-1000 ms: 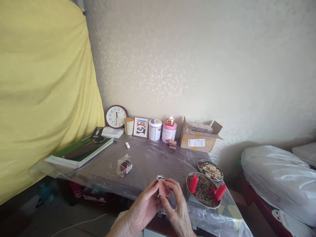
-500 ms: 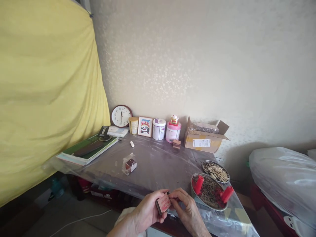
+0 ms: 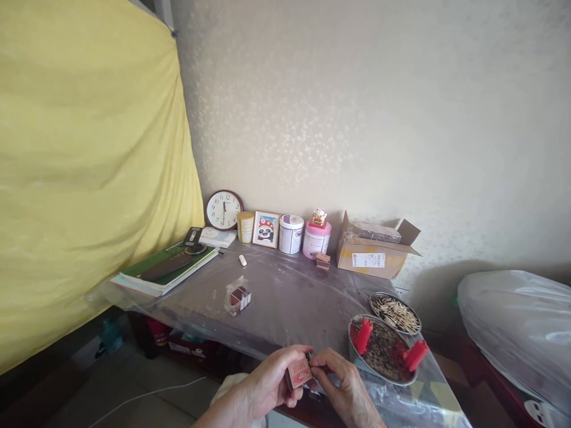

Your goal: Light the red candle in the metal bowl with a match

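My left hand (image 3: 267, 383) is wrapped round a small red matchbox (image 3: 298, 371) at the near edge of the table. My right hand (image 3: 343, 383) pinches the right end of the same matchbox with fingertips pressed together. Just right of the hands sits a round metal dish (image 3: 383, 351) holding dark burnt bits and two red candles (image 3: 362, 336). Behind it a second metal dish (image 3: 395, 306) holds several pale matchsticks.
The table (image 3: 285, 297) is covered in clear plastic. A plastic-wrapped pack of matchboxes (image 3: 238, 296) lies mid-table. Along the wall stand a clock (image 3: 223, 210), tins, a framed picture and an open cardboard box (image 3: 372, 252). Books (image 3: 165, 270) lie at left; a plastic-covered bundle (image 3: 517, 327) is at right.
The matchbox was held upright with its drawer showing; both hands have lowered toward me and tilted it sideways, drawer now pushed in. The view has shifted slightly left.
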Demonstrator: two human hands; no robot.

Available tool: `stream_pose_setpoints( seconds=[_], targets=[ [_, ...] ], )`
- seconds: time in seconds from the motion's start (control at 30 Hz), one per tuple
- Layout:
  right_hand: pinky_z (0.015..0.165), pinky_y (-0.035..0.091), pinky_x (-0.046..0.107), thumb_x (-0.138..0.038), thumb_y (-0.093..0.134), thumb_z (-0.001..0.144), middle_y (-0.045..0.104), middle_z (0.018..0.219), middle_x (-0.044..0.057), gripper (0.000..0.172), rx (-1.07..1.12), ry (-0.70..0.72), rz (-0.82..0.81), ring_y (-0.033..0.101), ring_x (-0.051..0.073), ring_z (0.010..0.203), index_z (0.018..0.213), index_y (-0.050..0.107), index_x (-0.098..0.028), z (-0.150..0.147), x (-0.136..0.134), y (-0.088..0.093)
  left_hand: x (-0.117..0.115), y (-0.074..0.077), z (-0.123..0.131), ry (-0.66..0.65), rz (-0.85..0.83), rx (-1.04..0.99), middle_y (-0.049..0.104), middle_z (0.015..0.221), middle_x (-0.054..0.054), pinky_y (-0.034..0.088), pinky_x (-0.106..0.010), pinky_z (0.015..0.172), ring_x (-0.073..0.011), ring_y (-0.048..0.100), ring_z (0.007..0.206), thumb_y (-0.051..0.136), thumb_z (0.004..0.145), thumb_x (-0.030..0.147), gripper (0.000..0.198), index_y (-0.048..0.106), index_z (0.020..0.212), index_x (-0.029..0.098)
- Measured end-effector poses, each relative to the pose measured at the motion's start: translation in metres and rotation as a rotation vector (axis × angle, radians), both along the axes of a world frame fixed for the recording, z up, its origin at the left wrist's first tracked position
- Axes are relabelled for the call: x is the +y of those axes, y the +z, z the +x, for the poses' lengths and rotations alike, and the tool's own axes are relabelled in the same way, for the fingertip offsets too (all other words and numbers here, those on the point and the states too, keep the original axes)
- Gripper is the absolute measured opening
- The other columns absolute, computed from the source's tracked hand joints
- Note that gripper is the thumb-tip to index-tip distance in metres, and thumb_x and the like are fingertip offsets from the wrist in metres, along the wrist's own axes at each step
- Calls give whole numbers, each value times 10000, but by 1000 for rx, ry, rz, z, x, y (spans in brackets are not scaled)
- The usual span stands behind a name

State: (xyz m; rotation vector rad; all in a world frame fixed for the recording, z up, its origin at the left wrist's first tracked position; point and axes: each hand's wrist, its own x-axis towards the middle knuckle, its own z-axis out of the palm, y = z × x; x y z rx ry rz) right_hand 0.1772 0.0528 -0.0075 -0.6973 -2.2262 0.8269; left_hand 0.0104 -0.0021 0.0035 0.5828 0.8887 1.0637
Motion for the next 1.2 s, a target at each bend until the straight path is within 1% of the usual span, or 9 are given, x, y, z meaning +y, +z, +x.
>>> stream_pose_setpoints(
  seconds=[0.17, 0.37, 0.63, 0.8, 0.9, 1.0, 1.07, 1.13, 1.2],
  targets=[
    [647, 469, 207, -271, 495, 950, 625, 718, -27, 212, -34, -19, 22, 604, 124, 646, 768, 587, -214, 0, -1, 0, 0, 0, 1, -20, 26, 39, 656, 597, -40, 181, -257, 414, -92, 426, 389, 635, 666, 413, 519, 559, 1101, 141],
    [632, 477, 212, -252, 499, 937, 620, 698, -35, 165, -41, -20, -24, 612, 127, 625, 780, 540, -222, -1, -3, -2, -1, 2, 2, -14, 56, 86, 514, 511, 58, 183, -241, 387, -104, 452, 425, 672, 666, 349, 405, 598, 1019, 167],
    [633, 476, 227, -231, 505, 915, 630, 747, -21, 130, -127, -59, 50, 603, 134, 649, 791, 543, -223, 2, -2, -6, -1, 1, 3, -9, 55, 201, 505, 503, 76, 222, -233, 372, -78, 405, 362, 636, 704, 277, 381, 602, 1062, 154],
    [612, 471, 213, -215, 499, 907, 630, 706, -33, 131, -123, -83, 25, 596, 125, 623, 782, 538, -224, 3, 0, -9, -2, 2, 3, 30, 88, 229, 482, 494, 89, 203, -237, 371, -69, 380, 345, 642, 709, 284, 397, 602, 1078, 142],
    [598, 465, 215, -231, 495, 904, 611, 682, -28, 161, -78, -136, 24, 574, 126, 612, 748, 534, -217, 5, 2, -8, -2, 0, 2, 53, 104, 208, 530, 534, 71, 243, -239, 388, -80, 416, 368, 640, 713, 325, 454, 586, 1130, 152],
    [602, 476, 222, -328, 520, 910, 620, 679, -14, 194, 29, -205, -25, 584, 135, 617, 770, 572, -203, 7, 3, -4, 0, -2, -1, 80, 114, 196, 674, 688, -13, 296, -245, 425, -90, 476, 401, 593, 740, 355, 492, 551, 1190, 159],
    [616, 487, 223, -403, 541, 906, 637, 693, -5, 241, 109, -232, -75, 605, 142, 637, 810, 612, -194, 8, 3, 0, 1, -2, -2, 102, 117, 199, 718, 763, -56, 317, -249, 452, -100, 510, 426, 561, 748, 339, 484, 544, 1196, 154],
    [634, 496, 224, -436, 557, 900, 651, 719, 6, 269, 170, -239, -99, 623, 150, 666, 841, 646, -189, 9, 3, 3, 1, -2, -3, 130, 127, 212, 732, 758, -65, 314, -248, 467, -114, 527, 463, 549, 745, 314, 448, 565, 1162, 149],
    [645, 500, 222, -421, 565, 903, 661, 750, 15, 254, 207, -228, -86, 632, 151, 688, 862, 667, -192, 9, 1, 5, 1, 0, -4, 159, 141, 231, 740, 741, -61, 277, -235, 460, -118, 517, 500, 542, 755, 301, 395, 587, 1122, 162]
  ],
)
